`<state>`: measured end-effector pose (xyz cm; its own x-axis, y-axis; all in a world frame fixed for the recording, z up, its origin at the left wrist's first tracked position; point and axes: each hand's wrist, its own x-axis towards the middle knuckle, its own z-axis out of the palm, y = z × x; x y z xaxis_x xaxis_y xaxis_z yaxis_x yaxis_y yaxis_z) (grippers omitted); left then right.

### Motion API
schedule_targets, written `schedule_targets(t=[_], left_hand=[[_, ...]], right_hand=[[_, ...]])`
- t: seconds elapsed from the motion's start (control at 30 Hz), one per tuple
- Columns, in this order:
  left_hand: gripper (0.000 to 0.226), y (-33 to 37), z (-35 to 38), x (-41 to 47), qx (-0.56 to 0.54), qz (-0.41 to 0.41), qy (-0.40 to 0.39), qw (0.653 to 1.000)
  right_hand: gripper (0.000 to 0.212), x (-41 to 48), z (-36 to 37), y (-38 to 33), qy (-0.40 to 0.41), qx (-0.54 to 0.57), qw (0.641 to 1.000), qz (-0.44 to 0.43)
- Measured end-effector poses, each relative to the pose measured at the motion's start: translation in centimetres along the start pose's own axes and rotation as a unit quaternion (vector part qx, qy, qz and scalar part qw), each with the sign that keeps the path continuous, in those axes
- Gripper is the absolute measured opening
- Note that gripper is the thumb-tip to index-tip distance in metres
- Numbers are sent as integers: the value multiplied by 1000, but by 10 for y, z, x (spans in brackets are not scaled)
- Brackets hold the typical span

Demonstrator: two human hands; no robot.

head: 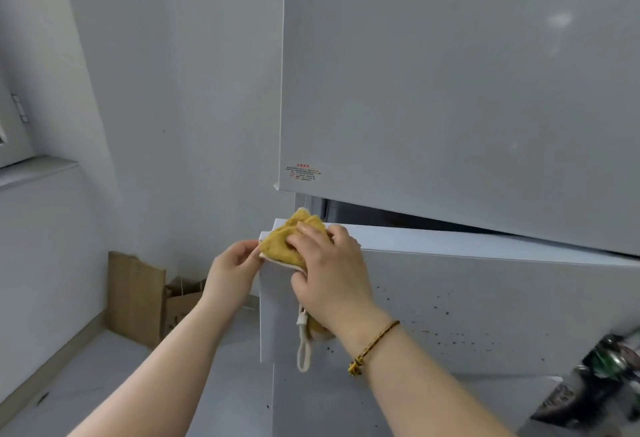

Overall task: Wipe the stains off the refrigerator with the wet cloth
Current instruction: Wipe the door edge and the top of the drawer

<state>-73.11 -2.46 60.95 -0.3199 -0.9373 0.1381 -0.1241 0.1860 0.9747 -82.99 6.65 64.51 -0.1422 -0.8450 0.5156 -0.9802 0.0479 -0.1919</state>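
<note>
While the right hand [329,273] squeezes the yellow cloth [280,249] on the top corner of the lower fridge door [485,280] and the left hand [235,263] holds that door's edge, dark spots [446,313] dot the door right of both hands, and brown paper bags [135,294] stand below the left hand.

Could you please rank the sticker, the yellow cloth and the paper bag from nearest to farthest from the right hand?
1. yellow cloth: under the right hand, on the lower door's corner.
2. sticker: just above, on the upper door.
3. paper bag: down left, on the floor.
</note>
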Motion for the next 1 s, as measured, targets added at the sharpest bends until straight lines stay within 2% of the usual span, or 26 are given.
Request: schedule_targets(t=[0.1,0.17,0.27,0.33,0.43,0.53,0.6,0.73,0.8,0.9,1.0], left_hand=[[16,2,-4,-3,13,7,-6,1000],[19,3,-4,-5,12,4,-9,1000],[23,4,-3,-9,-10,10,-11,1000],[26,6,-3,-9,-13,11,-11,1000],[28,6,-3,-6,7,9,-9,1000],[27,4,-3,-5,22,14,-4,1000],[27,3,-2,-3,20,18,-7,1000],[28,2,-1,5,16,13,-14,1000],[29,2,1,8,19,13,-11,1000],[29,0,5,13,17,11,-6,1000],[29,1,10,17,22,15,0,1000]], right_hand=[[36,-12,-10,15,49,-51,997,28],[38,-29,-28,41,36,-42,993,107],[40,-51,-55,77,79,-32,963,255],[37,-47,-53,78,87,-65,954,279],[35,-27,-31,58,68,-68,965,243],[33,-6,0,20,46,-48,988,140],[32,2,17,4,61,-61,994,69],[53,-5,15,35,69,-95,993,-21],[53,-18,0,66,91,-121,988,-7],[35,-39,-15,110,167,-137,974,61],[30,-31,-9,112,215,-134,959,127]])
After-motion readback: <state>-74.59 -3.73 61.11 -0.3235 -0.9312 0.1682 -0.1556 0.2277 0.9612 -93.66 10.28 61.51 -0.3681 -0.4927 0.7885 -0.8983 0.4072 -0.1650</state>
